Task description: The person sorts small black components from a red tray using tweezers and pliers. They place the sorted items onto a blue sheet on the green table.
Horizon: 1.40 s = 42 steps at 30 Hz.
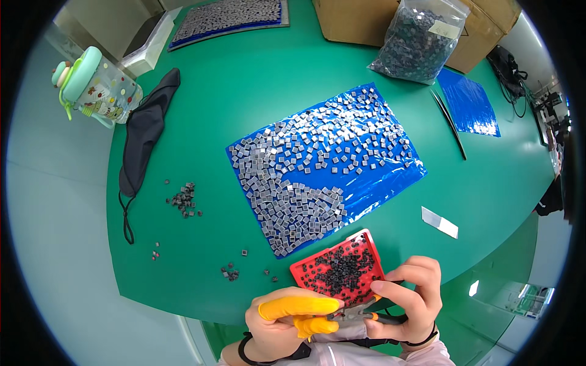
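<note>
On the clear plastic bag (418, 46) at the table's far side sits a pale label (444, 29), its marks too small to read; the drinking bottle (110, 94) at left carries a colourful printed pattern. The right hand (415, 299) is closed around the handles of a pair of pliers (355, 313), just beyond the near edge of the red tray (376, 259). At the pliers' tip is the left hand (268, 323), with yellow finger cots (299, 307) over 2 digits; whether it pinches anything cannot be told. Many small black pieces (345, 271) lie in the tray, heaped at its middle. Dark pieces fill much of the bag, which leans by a cardboard box (348, 24). Silvery square pieces (262, 177) cover most of the blue sheet (317, 177).
</note>
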Available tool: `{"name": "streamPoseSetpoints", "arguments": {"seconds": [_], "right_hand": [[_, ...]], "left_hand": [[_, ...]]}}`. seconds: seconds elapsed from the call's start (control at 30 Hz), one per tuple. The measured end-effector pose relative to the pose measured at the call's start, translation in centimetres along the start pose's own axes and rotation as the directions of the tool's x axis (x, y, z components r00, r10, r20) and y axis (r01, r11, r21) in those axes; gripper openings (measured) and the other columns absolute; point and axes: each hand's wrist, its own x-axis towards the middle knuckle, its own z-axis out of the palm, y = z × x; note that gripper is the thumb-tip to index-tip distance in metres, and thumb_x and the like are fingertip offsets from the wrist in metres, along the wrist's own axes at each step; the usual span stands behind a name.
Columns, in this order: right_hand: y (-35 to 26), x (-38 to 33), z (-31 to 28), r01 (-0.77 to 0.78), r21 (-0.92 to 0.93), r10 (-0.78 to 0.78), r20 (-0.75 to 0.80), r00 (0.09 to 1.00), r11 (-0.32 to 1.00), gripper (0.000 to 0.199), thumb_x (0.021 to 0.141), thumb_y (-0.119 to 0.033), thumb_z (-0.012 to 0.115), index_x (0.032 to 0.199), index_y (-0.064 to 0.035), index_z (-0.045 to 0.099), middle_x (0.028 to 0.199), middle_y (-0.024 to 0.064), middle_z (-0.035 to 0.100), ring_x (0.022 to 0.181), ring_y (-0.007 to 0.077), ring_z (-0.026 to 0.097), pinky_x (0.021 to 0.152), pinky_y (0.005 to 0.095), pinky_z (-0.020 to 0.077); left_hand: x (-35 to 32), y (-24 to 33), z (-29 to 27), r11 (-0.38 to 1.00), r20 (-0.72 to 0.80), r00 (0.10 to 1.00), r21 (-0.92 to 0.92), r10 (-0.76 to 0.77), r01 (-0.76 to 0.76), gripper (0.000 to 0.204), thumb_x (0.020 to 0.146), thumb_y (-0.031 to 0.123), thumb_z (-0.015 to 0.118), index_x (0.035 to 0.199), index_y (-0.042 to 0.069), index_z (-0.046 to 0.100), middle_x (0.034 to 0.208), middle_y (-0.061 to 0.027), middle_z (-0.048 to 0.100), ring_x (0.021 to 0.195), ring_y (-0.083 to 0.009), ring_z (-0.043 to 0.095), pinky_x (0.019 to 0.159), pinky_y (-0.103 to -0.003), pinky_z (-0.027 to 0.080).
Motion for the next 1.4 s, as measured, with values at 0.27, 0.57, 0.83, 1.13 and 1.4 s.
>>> {"name": "streamPoseSetpoints", "arguments": {"seconds": [0.27,0.57,0.83,1.13,1.4], "right_hand": [[-0.2,-0.3,0.4,-0.003,0.020,0.003,-0.006,1.000,1.000,0.042,0.064,-0.039,0.077,0.095,-0.0126,0.068,0.092,0.0050,0.057,0.084,0.0246,0.051,0.074,0.0385,0.0423],[0.1,-0.5,0.2,0.039,0.035,-0.040,0.027,0.999,0.999,0.043,0.065,-0.044,0.078,0.096,-0.0154,0.068,0.093,0.0036,0.057,0.085,0.0238,0.052,0.073,0.0374,0.0421],[-0.2,-0.4,0.5,0.010,0.035,-0.010,0.007,1.000,0.999,0.044,0.065,-0.045,0.077,0.095,-0.0142,0.068,0.091,0.0040,0.057,0.084,0.0241,0.052,0.072,0.0375,0.0420],[0.0,-0.5,0.9,-0.035,0.086,0.037,-0.024,0.999,0.996,0.044,0.063,-0.043,0.077,0.093,-0.0122,0.067,0.091,0.0054,0.057,0.082,0.0247,0.052,0.073,0.0380,0.0424],[-0.4,-0.1,0.8,-0.017,0.082,0.019,-0.024,1.000,0.997,0.044,0.065,-0.045,0.077,0.092,-0.0126,0.067,0.090,0.0048,0.058,0.082,0.0245,0.051,0.073,0.0376,0.0423]], "left_hand": [[-0.5,-2.8,-0.7,0.976,0.028,0.975,-0.023,0.219,-0.218,0.020,0.081,-0.001,0.069,0.100,-0.003,0.061,0.087,-0.0134,0.064,0.075,-0.0199,0.062,0.067,-0.029,0.050],[0.2,-2.1,-0.7,0.936,0.192,0.924,0.057,0.331,-0.347,0.015,0.094,0.015,0.057,0.089,0.002,0.054,0.076,-0.0087,0.053,0.064,-0.0188,0.050,0.060,-0.029,0.040],[0.5,-0.4,-0.2,0.981,0.093,0.980,0.055,0.178,-0.183,0.026,0.096,0.026,0.055,0.099,0.000,0.055,0.080,-0.0110,0.058,0.067,-0.0191,0.055,0.062,-0.027,0.044],[-0.3,-1.6,-0.2,0.939,-0.092,0.936,-0.022,0.339,-0.342,0.016,0.075,-0.006,0.073,0.087,-0.005,0.063,0.088,-0.0199,0.067,0.078,-0.0258,0.068,0.068,-0.032,0.056],[-0.8,-0.7,-1.0,0.965,-0.100,0.968,0.157,0.229,-0.212,0.016,0.072,0.001,0.078,0.081,-0.007,0.069,0.076,-0.0151,0.069,0.064,-0.0194,0.066,0.058,-0.026,0.052]]}}
